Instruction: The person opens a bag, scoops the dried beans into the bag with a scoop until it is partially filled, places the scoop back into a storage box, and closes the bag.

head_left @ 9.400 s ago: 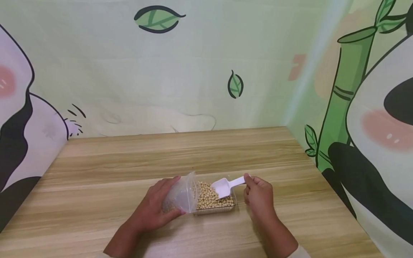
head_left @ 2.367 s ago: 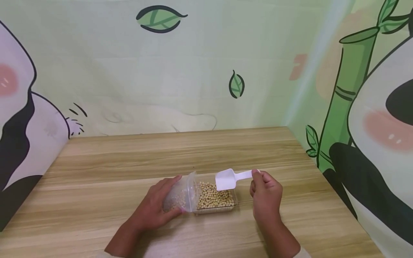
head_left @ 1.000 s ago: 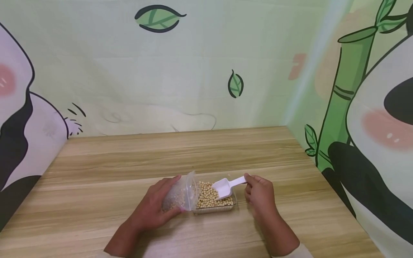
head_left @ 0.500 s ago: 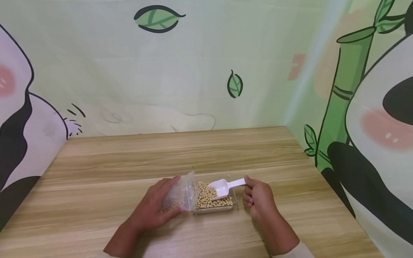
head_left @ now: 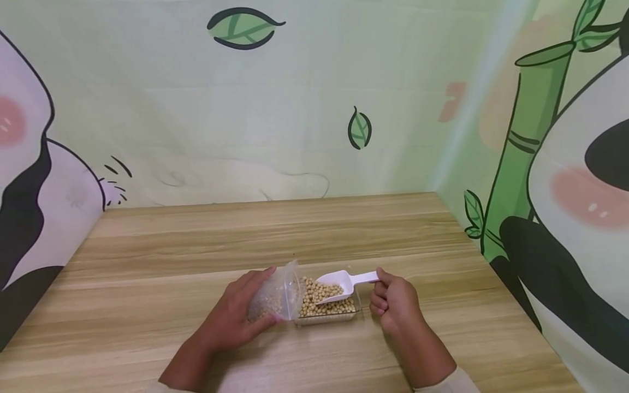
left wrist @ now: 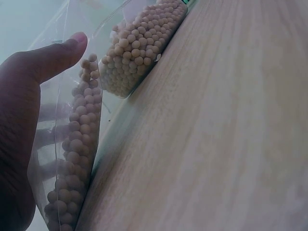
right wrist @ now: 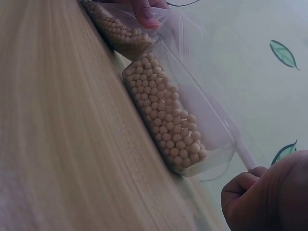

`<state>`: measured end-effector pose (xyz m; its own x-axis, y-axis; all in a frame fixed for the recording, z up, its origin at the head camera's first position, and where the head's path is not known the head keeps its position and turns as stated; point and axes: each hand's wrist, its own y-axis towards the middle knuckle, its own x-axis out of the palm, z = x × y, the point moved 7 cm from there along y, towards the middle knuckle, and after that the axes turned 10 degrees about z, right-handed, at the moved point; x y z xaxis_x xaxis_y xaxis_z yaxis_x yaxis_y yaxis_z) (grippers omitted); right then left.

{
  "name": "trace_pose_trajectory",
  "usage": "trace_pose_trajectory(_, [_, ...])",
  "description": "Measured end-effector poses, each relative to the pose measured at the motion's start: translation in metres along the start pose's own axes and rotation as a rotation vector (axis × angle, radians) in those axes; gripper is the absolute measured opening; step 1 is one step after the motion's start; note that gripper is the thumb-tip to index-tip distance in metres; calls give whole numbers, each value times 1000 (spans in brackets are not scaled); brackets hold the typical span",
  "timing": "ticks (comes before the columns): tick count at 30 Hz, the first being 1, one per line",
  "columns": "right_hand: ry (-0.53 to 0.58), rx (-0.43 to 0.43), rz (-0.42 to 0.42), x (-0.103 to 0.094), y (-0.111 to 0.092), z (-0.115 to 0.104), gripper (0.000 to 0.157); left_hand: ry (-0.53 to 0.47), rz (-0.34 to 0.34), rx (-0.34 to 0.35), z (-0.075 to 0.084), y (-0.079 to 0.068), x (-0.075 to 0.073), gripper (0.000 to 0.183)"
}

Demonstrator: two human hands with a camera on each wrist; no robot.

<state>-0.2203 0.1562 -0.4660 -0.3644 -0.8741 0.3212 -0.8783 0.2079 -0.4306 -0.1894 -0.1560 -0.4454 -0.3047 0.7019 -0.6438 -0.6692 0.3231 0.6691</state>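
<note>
My left hand holds a clear zip bag with its mouth facing right; pale round soybeans lie inside, clearest in the left wrist view, where the thumb is over the bag's near side. Right against the bag mouth stands a clear rectangular container filled with soybeans. My right hand pinches the end of a white scoop's handle. The scoop's blade is in the beans, tip toward the bag, with beans heaped on it. In the right wrist view the scoop shows blurred through the container's wall.
Everything sits on a wood-grain table. Behind it and at both sides hang printed backdrops with pandas, bamboo and leaves.
The scoop, held above the container 2.4 seconds ago, came down into the beans, slid left and now carries beans. The bag shows more beans than at 9.4 seconds ago. The left hand stays put.
</note>
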Motion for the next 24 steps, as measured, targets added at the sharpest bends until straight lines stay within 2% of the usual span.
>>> trace_pose_trajectory(11, [106,-30,-7,1,-1,-7,45,-11,11,16,0,0,0,85])
trace_pose_trajectory(20, [161,-8,-138,12,-10,-8,42,-14,20,25,0,0,0,85])
trace_pose_trajectory(24, [134,-9,-196,19,-16,-8,42,-10,23,25,1,1,-1,85])
